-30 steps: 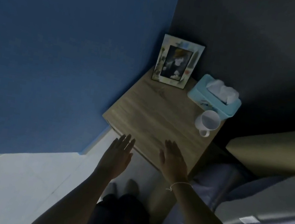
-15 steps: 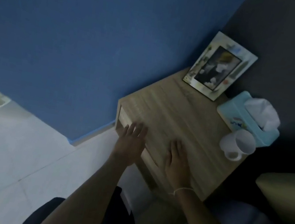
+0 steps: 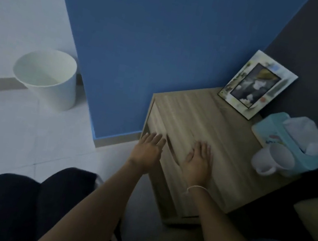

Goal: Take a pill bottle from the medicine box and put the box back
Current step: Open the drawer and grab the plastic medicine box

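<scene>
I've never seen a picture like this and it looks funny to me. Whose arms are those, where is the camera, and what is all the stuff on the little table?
The camera sits on a person's head and looks down, so you see what they see: their own two bare arms reaching out. The left hand hovers by the front edge of a wooden bedside cabinet, near its drawer front. The right hand is spread flat over the top; a thin bracelet circles that wrist. Both hands are open and hold nothing.

On the cabinet stand a picture frame leaning by the wall, a light blue tissue box with a tissue poking out, and a white mug right next to it. A white waste bin stands on the floor to the left. No medicine box or pill bottle shows yet. The picture is dim and a bit blurry.
</scene>
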Demonstrator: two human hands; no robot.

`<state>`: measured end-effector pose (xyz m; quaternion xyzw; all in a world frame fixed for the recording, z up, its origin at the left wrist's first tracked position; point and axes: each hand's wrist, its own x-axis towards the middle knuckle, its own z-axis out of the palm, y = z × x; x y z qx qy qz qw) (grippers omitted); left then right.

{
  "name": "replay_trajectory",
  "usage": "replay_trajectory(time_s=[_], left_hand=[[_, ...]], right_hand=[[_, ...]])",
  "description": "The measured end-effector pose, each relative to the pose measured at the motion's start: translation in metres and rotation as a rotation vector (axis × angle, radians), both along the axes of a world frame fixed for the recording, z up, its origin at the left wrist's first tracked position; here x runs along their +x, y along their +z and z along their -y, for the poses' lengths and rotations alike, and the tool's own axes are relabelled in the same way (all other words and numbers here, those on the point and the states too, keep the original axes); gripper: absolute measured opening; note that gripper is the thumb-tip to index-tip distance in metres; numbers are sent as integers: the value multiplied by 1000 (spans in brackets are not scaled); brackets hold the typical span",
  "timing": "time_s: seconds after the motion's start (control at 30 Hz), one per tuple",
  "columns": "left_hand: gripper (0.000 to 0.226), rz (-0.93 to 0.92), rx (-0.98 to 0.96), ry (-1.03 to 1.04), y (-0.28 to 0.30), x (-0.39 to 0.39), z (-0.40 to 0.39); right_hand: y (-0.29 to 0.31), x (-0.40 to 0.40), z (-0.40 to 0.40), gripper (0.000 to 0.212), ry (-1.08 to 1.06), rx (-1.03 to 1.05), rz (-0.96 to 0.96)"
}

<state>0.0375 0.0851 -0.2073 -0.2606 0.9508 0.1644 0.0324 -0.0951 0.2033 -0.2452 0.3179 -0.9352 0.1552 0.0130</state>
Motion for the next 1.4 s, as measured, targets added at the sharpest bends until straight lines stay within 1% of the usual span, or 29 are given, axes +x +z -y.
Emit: replay_trajectory(time_s=[0.13, 0.23, 0.37, 0.53, 0.8, 0.87, 0.97, 1.1, 1.23, 1.33, 1.4], left_hand=[[50, 29, -34, -82, -22, 1, -5], [54, 57, -68, -165, -35, -2, -3], [59, 47, -123, -254, -50, -11, 2], [58, 45, -159, -285, -65, -15, 8], [66, -8, -123, -188, -75, -6, 2], [64, -8, -97, -171, -75, 1, 1], [55, -23, -45, -120, -72, 16, 1], [51, -26, 18, -54, -60, 38, -1], [48, -90, -41, -14, -43, 49, 3], [50, -148, -83, 62, -35, 48, 12], [54, -148, -89, 109, -33, 43, 18]], right_hand=[[-4, -2, 1, 49, 2, -5, -14], [-7, -4, 1, 49, 5, -9, -61], [-9, -4, 3, 52, 2, -2, -103], [-12, -5, 2, 49, 14, 22, -105], [-10, -5, 1, 57, 27, 15, -104], [-10, -5, 1, 58, 30, 30, -96], [-10, -6, 1, 55, 49, 74, -85], [-7, -6, -2, 59, 85, 138, -55], [-1, -9, -3, 57, 120, 171, -29], [3, -22, -2, 59, 248, 256, -54], [4, -25, -1, 56, 312, 223, -19]])
